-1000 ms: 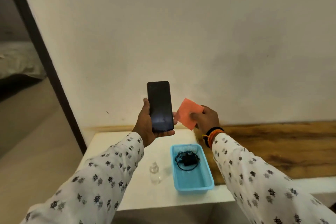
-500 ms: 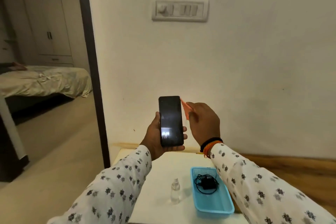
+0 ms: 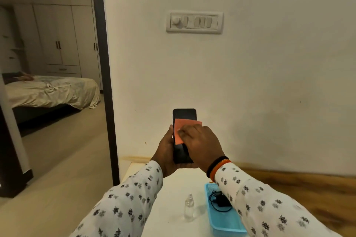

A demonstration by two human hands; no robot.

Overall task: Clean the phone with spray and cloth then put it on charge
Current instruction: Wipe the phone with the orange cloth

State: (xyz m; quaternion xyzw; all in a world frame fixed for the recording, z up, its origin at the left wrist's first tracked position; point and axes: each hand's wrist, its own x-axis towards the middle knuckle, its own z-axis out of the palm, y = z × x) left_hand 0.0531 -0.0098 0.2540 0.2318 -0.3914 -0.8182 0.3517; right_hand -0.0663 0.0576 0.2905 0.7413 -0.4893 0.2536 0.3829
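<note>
While hands wipe phone [image 3: 184, 114], bottle [image 3: 189, 208] stands on white table [image 3: 169, 223].

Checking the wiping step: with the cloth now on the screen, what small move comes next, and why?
Probably slide the right hand down the phone, dragging the orange cloth: the cloth covers only the middle of the screen, and the left hand braces the phone upright.

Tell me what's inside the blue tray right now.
The blue tray holds a black charger with its coiled cable. The right sleeve covers the tray's right side, so anything there is hidden.
</note>
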